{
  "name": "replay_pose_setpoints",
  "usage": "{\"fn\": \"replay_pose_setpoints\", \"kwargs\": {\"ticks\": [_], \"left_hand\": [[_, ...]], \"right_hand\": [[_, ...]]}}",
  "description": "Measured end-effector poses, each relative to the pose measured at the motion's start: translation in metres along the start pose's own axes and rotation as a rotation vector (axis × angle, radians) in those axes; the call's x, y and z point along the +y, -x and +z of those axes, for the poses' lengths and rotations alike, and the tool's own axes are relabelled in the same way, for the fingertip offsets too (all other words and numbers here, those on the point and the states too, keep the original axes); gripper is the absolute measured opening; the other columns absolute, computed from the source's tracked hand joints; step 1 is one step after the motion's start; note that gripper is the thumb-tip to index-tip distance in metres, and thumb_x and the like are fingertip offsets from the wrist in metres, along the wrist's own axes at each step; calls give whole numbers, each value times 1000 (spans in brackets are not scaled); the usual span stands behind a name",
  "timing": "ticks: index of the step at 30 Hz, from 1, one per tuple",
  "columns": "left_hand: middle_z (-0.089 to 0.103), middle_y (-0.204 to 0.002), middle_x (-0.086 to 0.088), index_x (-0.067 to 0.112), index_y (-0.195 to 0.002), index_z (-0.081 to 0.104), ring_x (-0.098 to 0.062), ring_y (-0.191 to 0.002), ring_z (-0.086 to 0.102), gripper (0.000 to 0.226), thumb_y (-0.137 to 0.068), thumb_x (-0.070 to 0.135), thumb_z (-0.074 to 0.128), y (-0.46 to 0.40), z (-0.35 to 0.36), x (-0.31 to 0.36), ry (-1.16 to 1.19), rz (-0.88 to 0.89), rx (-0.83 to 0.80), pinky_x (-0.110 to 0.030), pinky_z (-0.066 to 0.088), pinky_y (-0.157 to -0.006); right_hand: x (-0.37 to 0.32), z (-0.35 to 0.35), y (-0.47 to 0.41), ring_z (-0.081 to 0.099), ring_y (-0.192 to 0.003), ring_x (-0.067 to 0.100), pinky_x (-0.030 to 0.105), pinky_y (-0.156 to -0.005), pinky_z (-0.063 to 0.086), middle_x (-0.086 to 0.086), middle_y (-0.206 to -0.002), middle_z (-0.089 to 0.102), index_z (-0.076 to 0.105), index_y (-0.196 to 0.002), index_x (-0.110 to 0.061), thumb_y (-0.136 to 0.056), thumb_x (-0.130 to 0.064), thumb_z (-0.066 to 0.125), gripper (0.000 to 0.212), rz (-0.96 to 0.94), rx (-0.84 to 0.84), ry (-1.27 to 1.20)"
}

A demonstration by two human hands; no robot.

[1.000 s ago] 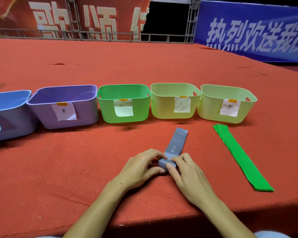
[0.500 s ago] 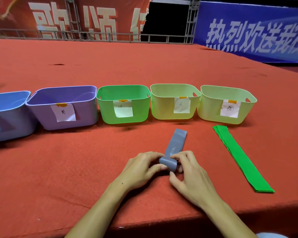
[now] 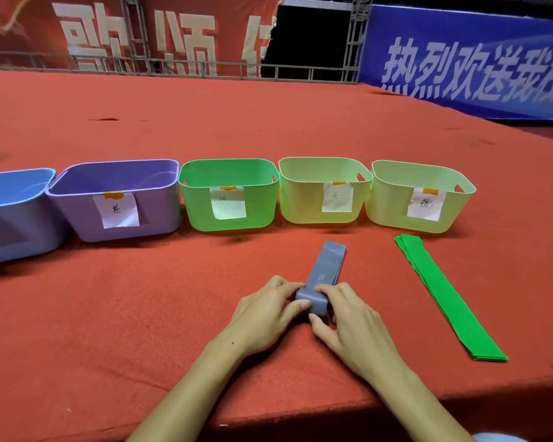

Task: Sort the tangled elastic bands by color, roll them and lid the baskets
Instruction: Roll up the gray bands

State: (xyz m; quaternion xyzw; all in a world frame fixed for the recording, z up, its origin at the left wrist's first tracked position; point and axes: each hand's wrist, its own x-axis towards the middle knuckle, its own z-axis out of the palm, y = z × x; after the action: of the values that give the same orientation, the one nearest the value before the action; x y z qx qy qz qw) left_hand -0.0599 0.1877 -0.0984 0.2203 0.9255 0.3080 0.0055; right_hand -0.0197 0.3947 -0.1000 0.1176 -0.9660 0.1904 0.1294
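Note:
A grey elastic band [image 3: 328, 266] lies on the red cloth, its near end wound into a small roll. My left hand [image 3: 265, 314] pinches the roll from the left and my right hand [image 3: 348, 320] grips it from the right, fingers curled over its top. The band's flat far end points toward the baskets. A green elastic band [image 3: 444, 298] lies flat and folded to the right. Five open labelled baskets stand in a row: blue [image 3: 16, 186], purple [image 3: 160, 215], green [image 3: 259, 205], and two pale yellow ones [image 3: 297, 202] [image 3: 390, 202].
The red-clothed table [image 3: 109, 314] ends just in front of me, its edge running below my wrists. Red and blue banners and a metal truss stand far behind. No lids are in view.
The roll has grown thicker and moved away from me along the band, leaving a shorter flat stretch. Both hands followed it forward.

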Motion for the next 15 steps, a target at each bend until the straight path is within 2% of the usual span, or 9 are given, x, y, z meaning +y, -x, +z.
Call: {"fn": "replay_pose_setpoints", "kwargs": {"ticks": [3, 6, 8, 12, 15], "left_hand": [[61, -134, 20, 48, -148, 45, -4, -120, 62, 44, -106, 57, 52, 0, -4, -4, 57, 25, 2, -42, 51, -103], [64, -122, 18, 54, -139, 48, -5, -95, 64, 47, -96, 49, 67, -5, -12, -10, 125, 82, -58, -40, 56, -91], [62, -116, 15, 54, -136, 51, -5, -80, 57, 54, -89, 41, 75, -12, -16, -13, 116, 133, -74, -39, 57, -84], [63, -118, 15, 48, -130, 60, -2, -79, 54, 53, -82, 40, 82, -31, -16, -18, 142, 195, -42, -40, 56, -83], [67, -122, 13, 38, -131, 65, -4, -71, 54, 55, -83, 25, 88, -34, -13, -23, 248, 217, -37, -27, 53, -74]], "right_hand": [[0, 1, -1, 65, -98, 13, 33, -80, 51, -14, -114, 52, 51, -139, -32, -94, -57, 58, 51, 36, -10, -24], [-1, 1, -5, 65, -107, 17, 36, -85, 52, -12, -121, 56, 51, -138, -34, -95, -57, 57, 50, 73, -15, -44], [-2, 1, -7, 65, -110, 18, 37, -88, 51, -11, -123, 58, 50, -137, -36, -95, -58, 55, 48, 95, -27, -42], [-3, 2, -9, 64, -116, 18, 37, -91, 49, -10, -129, 59, 47, -142, -33, -97, -56, 54, 51, 134, -25, -28], [-3, 3, -10, 63, -119, 18, 36, -94, 50, -9, -134, 58, 47, -144, -31, -98, -56, 53, 53, 152, -25, -40]]}}
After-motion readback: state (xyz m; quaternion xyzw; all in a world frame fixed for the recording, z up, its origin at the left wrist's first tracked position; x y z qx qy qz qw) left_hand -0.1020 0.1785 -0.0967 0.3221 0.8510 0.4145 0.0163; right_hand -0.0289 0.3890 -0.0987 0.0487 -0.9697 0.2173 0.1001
